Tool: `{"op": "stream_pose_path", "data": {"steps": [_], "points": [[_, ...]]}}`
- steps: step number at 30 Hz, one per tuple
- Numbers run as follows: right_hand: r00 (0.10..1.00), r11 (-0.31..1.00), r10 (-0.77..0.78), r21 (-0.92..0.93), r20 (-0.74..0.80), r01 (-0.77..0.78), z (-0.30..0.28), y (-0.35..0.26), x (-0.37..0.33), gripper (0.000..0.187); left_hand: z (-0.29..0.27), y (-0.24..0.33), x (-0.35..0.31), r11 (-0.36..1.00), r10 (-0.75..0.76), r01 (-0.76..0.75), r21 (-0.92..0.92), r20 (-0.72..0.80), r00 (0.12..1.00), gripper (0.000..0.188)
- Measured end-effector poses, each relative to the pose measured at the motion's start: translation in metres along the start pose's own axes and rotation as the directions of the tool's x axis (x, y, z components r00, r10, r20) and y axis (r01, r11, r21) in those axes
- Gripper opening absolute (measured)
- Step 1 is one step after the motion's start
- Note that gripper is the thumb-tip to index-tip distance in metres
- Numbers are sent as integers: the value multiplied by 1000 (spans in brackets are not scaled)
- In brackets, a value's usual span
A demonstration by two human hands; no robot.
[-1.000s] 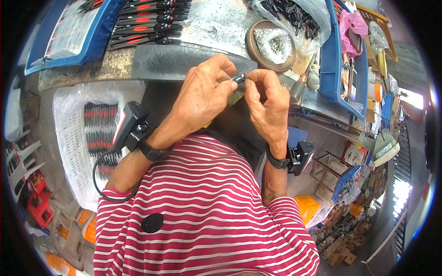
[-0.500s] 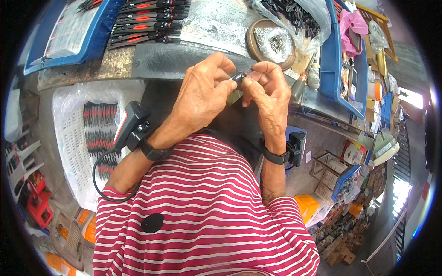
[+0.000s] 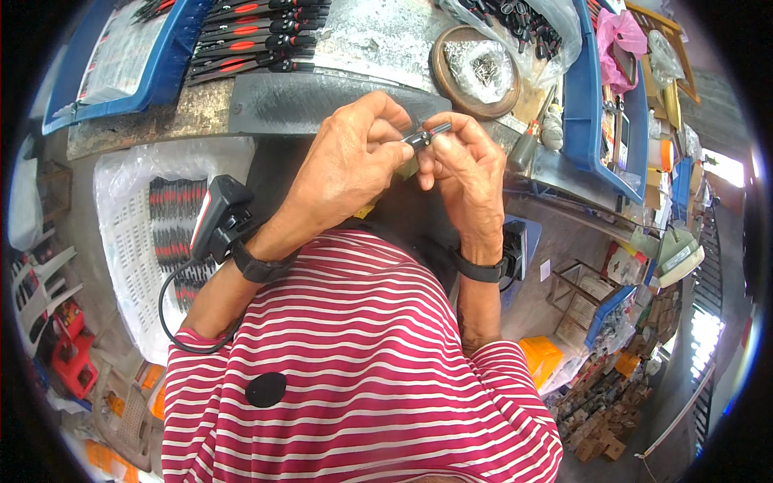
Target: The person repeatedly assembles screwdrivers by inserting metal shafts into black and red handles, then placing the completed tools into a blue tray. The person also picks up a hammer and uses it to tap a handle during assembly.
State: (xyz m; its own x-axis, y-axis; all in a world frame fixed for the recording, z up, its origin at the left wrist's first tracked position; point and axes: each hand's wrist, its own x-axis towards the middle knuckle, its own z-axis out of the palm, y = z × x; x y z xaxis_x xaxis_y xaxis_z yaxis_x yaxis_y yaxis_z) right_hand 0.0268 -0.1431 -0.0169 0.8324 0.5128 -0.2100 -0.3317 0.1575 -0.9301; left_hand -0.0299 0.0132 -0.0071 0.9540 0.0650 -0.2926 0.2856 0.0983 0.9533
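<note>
Above the near edge of the bench, both my hands meet around a small black part [image 3: 418, 140]. My left hand [image 3: 352, 165] pinches its left end between thumb and fingers. My right hand [image 3: 469, 169] grips the other end, where a short dark rod with a bit of red [image 3: 439, 129] shows between thumb and forefinger. Its exact kind is too small to make out, and the fingers partly cover it. Just beyond my hands lies a dark metal plate [image 3: 282, 105] along the bench edge.
Black-and-red slim tools [image 3: 258, 40] lie in rows at the back. A round wooden dish [image 3: 440, 68] holds small metal pins, beside a clear bag of black parts [image 3: 555, 68]. Blue trays [image 3: 157, 101] flank the bench. Below left, a white basket [image 3: 121, 241] holds more tools.
The dark rod in my right fingers has turned into view, pointing up to the right. Both hands stay nearly in place, still holding the black part.
</note>
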Motion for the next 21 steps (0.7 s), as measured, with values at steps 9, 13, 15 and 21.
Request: {"op": "stream_pose_path", "data": {"steps": [9, 13, 15, 21], "points": [[1000, 998, -26, -51, -14, 25, 0, 7, 2, 17, -2, -4, 1, 1000, -5, 4, 15, 54, 999, 17], [997, 991, -72, -112, -29, 68, 1, 8, 2, 13, -3, -2, 1, 998, -39, 42, -46, 75, 996, 17], [996, 987, -88, -139, -31, 83, 1, 9, 2, 13, -3, -2, 1, 996, -66, 71, -55, 79, 995, 18], [992, 971, -113, -217, -59, 98, 4, 13, 1, 12, -3, -4, 3, 998, -45, 47, -38, 39, 998, 21]]}}
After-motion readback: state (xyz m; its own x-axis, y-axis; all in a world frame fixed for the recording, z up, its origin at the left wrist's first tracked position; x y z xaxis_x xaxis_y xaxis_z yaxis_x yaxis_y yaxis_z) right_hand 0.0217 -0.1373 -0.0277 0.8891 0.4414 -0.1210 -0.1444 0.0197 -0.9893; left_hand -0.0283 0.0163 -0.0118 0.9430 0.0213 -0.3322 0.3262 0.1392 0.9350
